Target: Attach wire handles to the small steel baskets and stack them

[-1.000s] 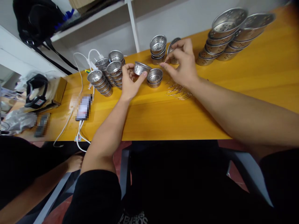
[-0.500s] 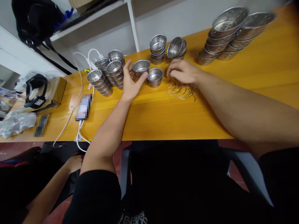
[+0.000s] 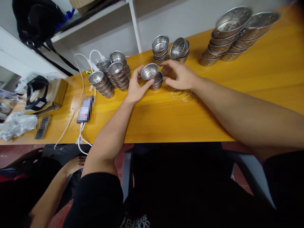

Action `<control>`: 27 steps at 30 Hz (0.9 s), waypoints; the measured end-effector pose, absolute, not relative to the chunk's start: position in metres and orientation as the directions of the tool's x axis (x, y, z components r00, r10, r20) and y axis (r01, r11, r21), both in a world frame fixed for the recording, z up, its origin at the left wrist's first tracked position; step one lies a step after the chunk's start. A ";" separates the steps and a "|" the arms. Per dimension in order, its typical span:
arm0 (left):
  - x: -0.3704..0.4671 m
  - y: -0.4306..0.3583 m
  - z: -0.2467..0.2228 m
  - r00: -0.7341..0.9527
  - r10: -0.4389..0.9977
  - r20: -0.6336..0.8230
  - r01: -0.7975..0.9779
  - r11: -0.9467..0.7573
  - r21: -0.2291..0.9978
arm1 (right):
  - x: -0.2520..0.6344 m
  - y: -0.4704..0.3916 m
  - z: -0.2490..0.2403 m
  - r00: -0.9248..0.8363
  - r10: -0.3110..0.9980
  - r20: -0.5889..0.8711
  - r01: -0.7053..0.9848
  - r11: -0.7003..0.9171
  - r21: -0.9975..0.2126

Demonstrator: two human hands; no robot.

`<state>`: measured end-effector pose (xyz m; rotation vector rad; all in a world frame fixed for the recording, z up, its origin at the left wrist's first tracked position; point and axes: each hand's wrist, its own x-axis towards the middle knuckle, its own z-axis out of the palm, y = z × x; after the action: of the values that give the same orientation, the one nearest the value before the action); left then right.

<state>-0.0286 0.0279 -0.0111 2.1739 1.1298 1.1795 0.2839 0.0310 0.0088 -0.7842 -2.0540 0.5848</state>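
Observation:
My left hand [image 3: 137, 87] is closed on a shallow perforated metal cup [image 3: 149, 72], thumb and fingers at its sides. That cup is raised and tilted, overlapping a short stack of similar cups [image 3: 156, 85] on the table. Just right of this stack is my right hand [image 3: 180, 75], fingers curved and thumb apart, with no object visible between them. Whether its fingertips touch the stack, I cannot tell. Several thin curved wire pieces [image 3: 184, 95] lie below my right wrist, partly hidden by it.
Cup stacks stand at the left [image 3: 104, 85], back middle [image 3: 161, 47] and right [image 3: 217, 47]. A phone [image 3: 85, 109] with white cables lies on the yellow table [image 3: 161, 123]. Another person's arm [image 3: 53, 190] is at lower left. A shelf [image 3: 95, 23] runs along the back.
My left hand has carried the cup slightly right, over the short stack, which has shifted slightly left. My right hand has moved left from above the wires toward that stack, its fingers spreading.

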 end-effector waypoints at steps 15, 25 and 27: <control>-0.021 0.021 -0.015 0.343 0.811 0.475 0.459 -0.585 0.668 | 0.268 0.012 0.019 -0.445 0.648 0.618 0.342 0.761 -0.551; -0.022 0.024 -0.017 0.399 0.792 0.462 0.416 -0.605 0.679 | 0.266 0.008 0.022 -0.411 0.729 0.547 0.316 0.677 -0.665; -0.022 0.023 -0.016 0.404 0.786 0.469 0.421 -0.614 0.668 | 0.265 0.012 0.020 -0.402 0.730 0.553 0.302 0.675 -0.673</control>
<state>-0.0222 0.0235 -0.0161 2.2171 1.0300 1.0939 0.2650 0.0122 0.0200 -0.7989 -1.9882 0.6011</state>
